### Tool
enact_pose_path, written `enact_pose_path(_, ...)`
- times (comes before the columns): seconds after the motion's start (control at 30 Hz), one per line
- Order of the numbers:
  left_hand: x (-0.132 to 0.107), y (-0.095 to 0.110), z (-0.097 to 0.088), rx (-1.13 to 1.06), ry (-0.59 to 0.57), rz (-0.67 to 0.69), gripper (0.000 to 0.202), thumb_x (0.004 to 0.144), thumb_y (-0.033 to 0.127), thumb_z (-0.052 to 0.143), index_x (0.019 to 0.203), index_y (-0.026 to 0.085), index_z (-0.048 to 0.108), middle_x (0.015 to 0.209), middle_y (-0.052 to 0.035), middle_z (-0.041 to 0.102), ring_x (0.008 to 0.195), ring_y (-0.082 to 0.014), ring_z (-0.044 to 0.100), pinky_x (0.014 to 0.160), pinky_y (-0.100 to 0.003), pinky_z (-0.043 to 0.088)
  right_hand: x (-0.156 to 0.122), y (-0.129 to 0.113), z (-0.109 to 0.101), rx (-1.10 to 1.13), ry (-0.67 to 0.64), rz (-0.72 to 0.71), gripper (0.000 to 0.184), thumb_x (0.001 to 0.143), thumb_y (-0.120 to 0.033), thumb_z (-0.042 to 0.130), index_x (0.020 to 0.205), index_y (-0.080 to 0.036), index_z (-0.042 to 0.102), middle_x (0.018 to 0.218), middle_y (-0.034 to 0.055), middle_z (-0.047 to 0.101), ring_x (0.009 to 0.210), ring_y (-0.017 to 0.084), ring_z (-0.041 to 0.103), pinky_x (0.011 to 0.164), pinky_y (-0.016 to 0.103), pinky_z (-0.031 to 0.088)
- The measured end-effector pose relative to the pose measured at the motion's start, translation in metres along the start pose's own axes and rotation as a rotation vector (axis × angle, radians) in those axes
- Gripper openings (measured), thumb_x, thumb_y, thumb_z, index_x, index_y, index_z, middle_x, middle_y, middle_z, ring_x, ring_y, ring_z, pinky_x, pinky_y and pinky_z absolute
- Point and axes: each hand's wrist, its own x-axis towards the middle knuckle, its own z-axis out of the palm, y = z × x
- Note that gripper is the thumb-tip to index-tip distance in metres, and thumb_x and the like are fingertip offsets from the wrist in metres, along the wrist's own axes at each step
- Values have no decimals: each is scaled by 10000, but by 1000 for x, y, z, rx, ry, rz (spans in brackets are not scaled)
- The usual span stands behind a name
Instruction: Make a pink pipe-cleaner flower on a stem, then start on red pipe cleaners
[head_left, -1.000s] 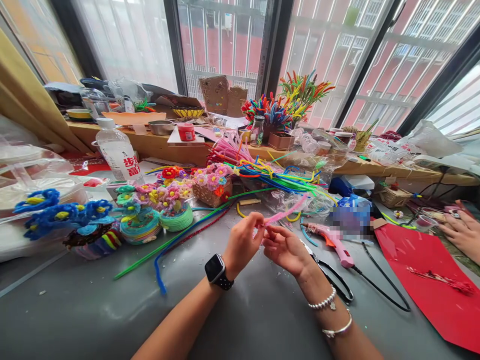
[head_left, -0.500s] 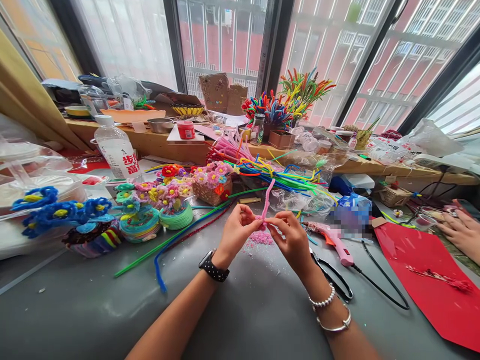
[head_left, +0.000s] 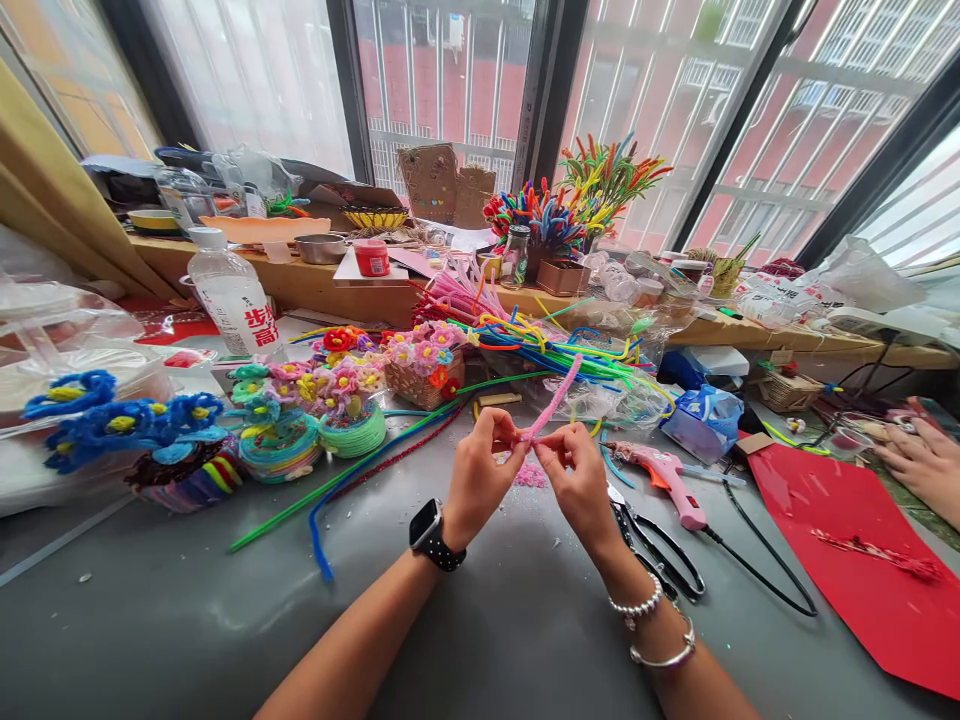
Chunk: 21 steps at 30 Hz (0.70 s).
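Note:
Both of my hands pinch a pink pipe cleaner (head_left: pixel 556 402) over the grey table, fingertips close together. My left hand (head_left: pixel 484 470) has thumb and forefinger closed at its lower end. Right beside it, my right hand (head_left: pixel 577 480) grips the same end. The free length leans up and to the right. A small heap of pink clippings (head_left: pixel 530 474) lies on the table just beyond the fingers. To the right of my right hand are black-handled scissors (head_left: pixel 664 555), partly hidden by the wrist, and a pink glue gun (head_left: pixel 675 490).
Pots of pipe-cleaner flowers (head_left: pixel 349 425) and blue flowers (head_left: pixel 124 428) stand on the left. Bundled pipe cleaners (head_left: pixel 555 345) lie behind my hands. A red sheet (head_left: pixel 862 560) covers the right side, near another person's hand (head_left: pixel 922 455). The glue gun's cord (head_left: pixel 780 590) loops across the table.
The pink pipe cleaner's free end has swung to the right, from nearly upright to leaning. My left wrist has turned, showing the watch face. Both hands stay close together.

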Motion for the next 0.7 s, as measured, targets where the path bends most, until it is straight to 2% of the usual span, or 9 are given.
enact_pose_path(0.07, -2, -1, 1, 83, 21, 66, 130, 712, 225, 527, 753, 203, 407, 688, 22, 517, 697, -117, 577, 689, -260, 479, 0, 0, 2, 284, -52, 267, 117, 695, -279, 538, 634, -180, 533, 605, -24, 412, 538, 99, 371, 509, 234, 316)
enact_pose_path(0.13, -2, 0, 0, 84, 24, 78, 131, 710, 221, 531, 752, 203, 408, 683, 25, 510, 698, -116, 576, 698, -264, 476, 2, 0, 1, 560, -134, 520, 132, 672, -292, 554, 619, -171, 543, 530, -50, 360, 481, 77, 316, 473, 218, 277)
enact_pose_path(0.2, 0, 1, -1, -25, 0, 17, 160, 704, 231, 545, 754, 200, 396, 690, 24, 517, 697, -118, 585, 682, -259, 480, 5, 0, -3, 721, -228, 656, 144, 639, -297, 590, 607, -159, 565, 509, -56, 358, 470, 66, 303, 470, 213, 264)
enact_pose_path(0.27, 3, 2, -3, -195, -32, -91, 214, 690, 241, 570, 757, 197, 371, 691, 24, 539, 685, -121, 597, 650, -250, 482, 8, -1, -8, 717, -279, 654, 170, 613, -311, 626, 603, -145, 594, 525, -47, 402, 492, 65, 332, 486, 215, 272)
enact_pose_path(0.37, 7, 2, -5, -401, -83, -251, 293, 657, 229, 615, 752, 192, 340, 665, 24, 586, 644, -123, 608, 622, -243, 470, 11, -1, -14, 566, -218, 533, 241, 632, -375, 621, 608, -135, 620, 528, -40, 431, 505, 67, 348, 497, 223, 272)
enact_pose_path(0.47, 9, 3, -6, -501, -96, -361, 332, 620, 208, 653, 749, 183, 348, 639, 22, 608, 630, -130, 614, 616, -243, 458, 11, 0, -14, 499, -190, 464, 249, 627, -393, 630, 608, -146, 609, 507, -53, 420, 478, 59, 320, 478, 221, 249)
enact_pose_path(0.7, 7, 2, -5, -602, -89, -518, 375, 550, 194, 704, 743, 170, 383, 601, 32, 603, 579, -106, 590, 608, -233, 433, 10, -2, -12, 664, -255, 618, 203, 545, -316, 707, 614, -155, 606, 528, -64, 447, 471, 39, 333, 470, 194, 274)
